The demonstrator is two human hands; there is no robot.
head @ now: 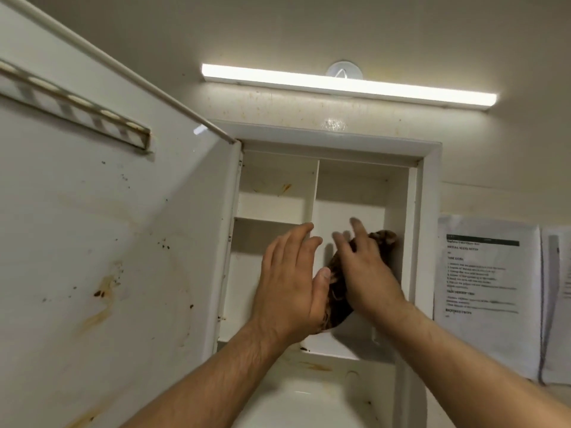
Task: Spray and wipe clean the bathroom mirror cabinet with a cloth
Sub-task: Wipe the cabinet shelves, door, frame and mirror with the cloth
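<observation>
The white mirror cabinet (428, 193) hangs on the wall with its door (102, 230) swung wide to the left, rust stains on the door's inner face. Inside are a vertical divider and a shelf on the left. A dark brown cloth (338, 299) is pressed against the back of the right compartment. My right hand (364, 273) lies flat on the cloth, fingers spread upward. My left hand (292, 282) is raised in front of the divider with fingers together, its thumb touching the cloth's left edge. No spray bottle is in view.
A lit tube light (349, 86) runs above the cabinet. Printed paper sheets (485, 291) are stuck to the wall on the right. A white stained sink (312, 393) sits below the cabinet. The open door fills the left side.
</observation>
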